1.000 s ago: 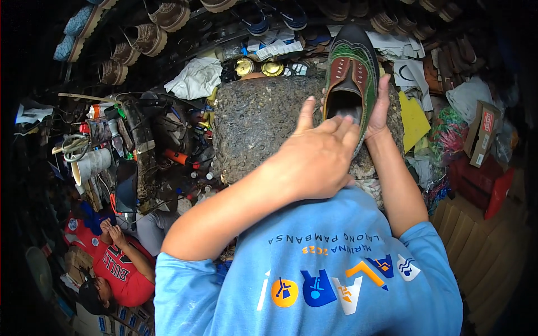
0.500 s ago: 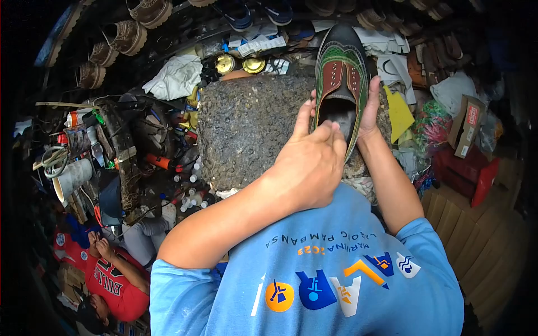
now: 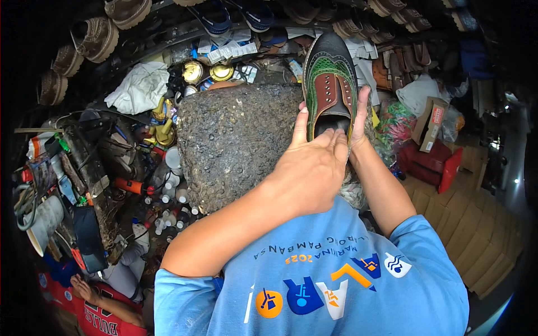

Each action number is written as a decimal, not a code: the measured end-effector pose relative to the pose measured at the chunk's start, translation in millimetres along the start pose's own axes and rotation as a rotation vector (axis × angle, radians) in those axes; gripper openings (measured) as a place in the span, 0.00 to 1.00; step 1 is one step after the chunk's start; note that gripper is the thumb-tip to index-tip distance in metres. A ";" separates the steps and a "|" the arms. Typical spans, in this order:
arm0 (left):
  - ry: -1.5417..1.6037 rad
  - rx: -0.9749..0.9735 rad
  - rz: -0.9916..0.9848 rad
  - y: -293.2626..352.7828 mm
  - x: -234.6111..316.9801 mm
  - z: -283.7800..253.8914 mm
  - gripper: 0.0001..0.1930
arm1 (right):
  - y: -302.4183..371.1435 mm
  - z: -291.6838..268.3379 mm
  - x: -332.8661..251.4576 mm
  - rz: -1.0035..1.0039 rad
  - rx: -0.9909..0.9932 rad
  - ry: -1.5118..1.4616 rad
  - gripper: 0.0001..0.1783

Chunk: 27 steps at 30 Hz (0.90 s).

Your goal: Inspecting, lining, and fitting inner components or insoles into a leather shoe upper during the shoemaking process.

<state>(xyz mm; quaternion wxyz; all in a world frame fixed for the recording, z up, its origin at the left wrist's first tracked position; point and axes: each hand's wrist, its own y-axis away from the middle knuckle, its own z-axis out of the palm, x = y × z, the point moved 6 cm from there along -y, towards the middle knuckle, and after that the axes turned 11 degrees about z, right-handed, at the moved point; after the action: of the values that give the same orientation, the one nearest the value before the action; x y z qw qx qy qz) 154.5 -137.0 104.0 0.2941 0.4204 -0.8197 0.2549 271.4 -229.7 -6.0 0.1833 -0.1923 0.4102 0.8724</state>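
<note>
A lace-up wingtip shoe in black, green and brown, without laces, points away from me, its opening towards me. My left hand reaches over the heel end, with several fingertips bent into the opening and one finger stretched along the shoe's left side. From the right, my right hand cups the shoe, its thumb upright beside the right edge; its other fingers are mostly hidden underneath. The shoe is held over the right part of a dark, rough-topped block. What my left fingertips touch inside is hidden.
Two open tins and a crumpled white cloth lie beyond the block. Small bottles crowd its left side. More shoes line the far edge. A red stool stands right. Another person in red sits lower left.
The view has shifted, so the surroundings sit differently in the picture. My left fingertips stay in the shoe's opening, where less of the pale inside shows. Both hands keep their hold.
</note>
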 end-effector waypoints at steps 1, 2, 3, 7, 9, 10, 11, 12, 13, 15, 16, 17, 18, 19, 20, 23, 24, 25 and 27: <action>-0.081 0.169 0.029 1.9 1.2 -8.8 0.30 | 1.3 0.4 -1.1 -0.011 0.061 0.061 0.67; -0.100 0.135 0.046 8.5 7.6 -7.0 0.29 | 5.7 4.9 -1.6 0.014 -0.018 0.033 0.68; -0.092 0.142 0.044 13.4 7.7 -9.3 0.29 | 9.5 13.3 2.2 0.098 -0.178 -0.049 0.70; 0.171 -0.191 0.005 19.4 1.7 -33.8 0.34 | 4.3 34.3 -12.3 0.030 -0.084 0.046 0.71; 0.002 0.333 -0.020 26.8 -8.7 -60.4 0.43 | -2.8 48.4 -5.9 0.009 0.013 0.046 0.69; -0.066 0.175 -0.141 19.2 -16.4 -57.5 0.49 | -2.2 55.6 -6.7 -0.045 0.016 0.080 0.66; -0.102 0.114 -0.191 12.7 -25.3 -50.4 0.50 | -7.1 63.4 -4.7 -0.079 0.001 0.114 0.64; -0.100 0.033 -0.243 5.2 -34.7 -43.3 0.51 | -9.0 72.0 -0.5 -0.075 -0.021 0.118 0.64; -0.090 -0.051 -0.291 -0.7 -39.9 -35.8 0.52 | -5.6 75.6 4.4 -0.044 0.001 0.112 0.62; -0.132 0.006 -0.286 -3.1 -35.3 -31.2 0.52 | -6.4 70.7 5.3 -0.005 0.009 0.101 0.60; -0.165 0.053 -0.265 -8.2 -31.8 -29.6 0.51 | -10.3 59.4 3.5 -0.004 -0.024 0.130 0.59; -0.169 0.037 -0.266 -10.8 -29.6 -29.0 0.51 | -12.5 48.0 3.1 -0.005 -0.053 0.155 0.58; -0.150 -0.086 -0.281 -13.3 -29.4 -24.0 0.52 | -15.4 38.2 2.8 0.034 -0.123 0.140 0.58; -0.137 -0.210 -0.305 -14.0 -31.1 -19.2 0.52 | -16.7 37.6 2.4 0.035 -0.137 0.119 0.58; -0.210 -0.195 -0.316 -17.8 -33.2 -16.6 0.52 | -18.3 36.8 3.1 0.048 -0.139 0.087 0.58; -0.131 -0.349 -0.390 -47.6 -42.8 -13.5 0.53 | -26.2 18.4 1.1 0.092 -0.166 0.006 0.58; -0.154 -0.455 -0.400 -55.1 -37.7 -11.1 0.53 | -28.3 8.9 0.5 0.069 -0.205 -0.019 0.58; -0.182 -0.477 -0.405 -53.8 -34.7 -6.2 0.55 | -33.1 4.6 2.0 0.056 -0.253 -0.043 0.57; -0.271 -0.297 -0.239 -41.8 -18.6 -0.3 0.57 | -27.8 5.6 -4.7 -0.018 -0.322 -0.084 0.56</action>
<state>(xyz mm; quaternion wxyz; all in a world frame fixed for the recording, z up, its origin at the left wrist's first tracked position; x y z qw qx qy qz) 198.4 -148.3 98.4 0.2682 0.4968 -0.8246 0.0361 287.7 -209.5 -18.3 0.1751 -0.1864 0.2554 0.9324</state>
